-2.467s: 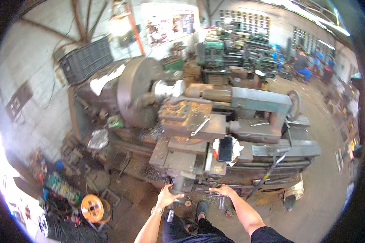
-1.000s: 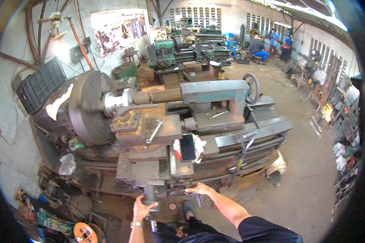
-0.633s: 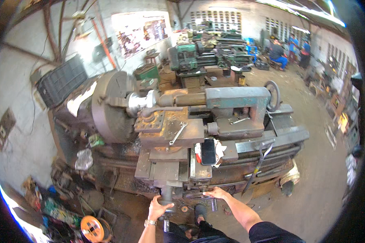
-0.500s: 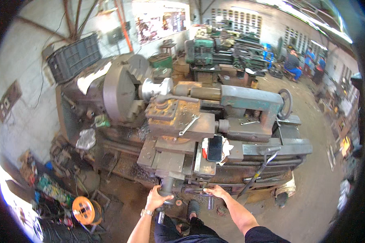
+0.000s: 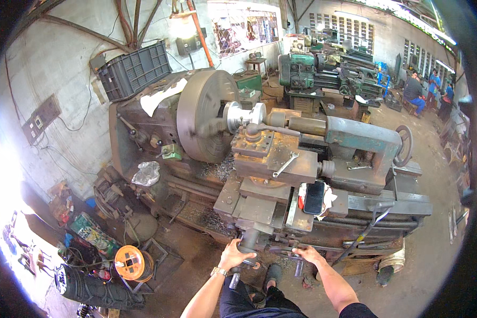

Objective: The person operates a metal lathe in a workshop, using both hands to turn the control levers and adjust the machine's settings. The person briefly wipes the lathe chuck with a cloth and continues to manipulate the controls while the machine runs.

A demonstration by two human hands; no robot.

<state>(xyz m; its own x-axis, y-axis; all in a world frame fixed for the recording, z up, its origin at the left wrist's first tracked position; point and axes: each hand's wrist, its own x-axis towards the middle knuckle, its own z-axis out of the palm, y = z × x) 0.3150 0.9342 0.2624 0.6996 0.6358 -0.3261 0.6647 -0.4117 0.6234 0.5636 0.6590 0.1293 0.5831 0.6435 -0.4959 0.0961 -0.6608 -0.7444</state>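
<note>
The person stands at the near side of a large, rusty lathe (image 5: 281, 175). The left hand (image 5: 235, 255) is closed around a crank handle (image 5: 239, 267) that projects from the near face of the carriage (image 5: 259, 206). The right hand (image 5: 308, 255) is curled over the rim of a handwheel (image 5: 287, 253) just to the right of that handle; both hands are near each other but apart. A wristwatch (image 5: 218, 271) sits on the left wrist. On top of the carriage, a wrench (image 5: 285, 165) lies on the tool post block (image 5: 273, 156), and a dark phone (image 5: 314, 197) rests on a white rag (image 5: 327, 197) to the right of it. The round chuck (image 5: 204, 123) stands to the far left, with a bright metal part (image 5: 242, 116) clamped in it. The tailstock (image 5: 363, 146) sits to the right. On the floor at the near left lie an orange cable reel (image 5: 131, 263) and a crumpled plastic bag (image 5: 146, 173). A grey crate (image 5: 135, 69) hangs on the far wall.
</note>
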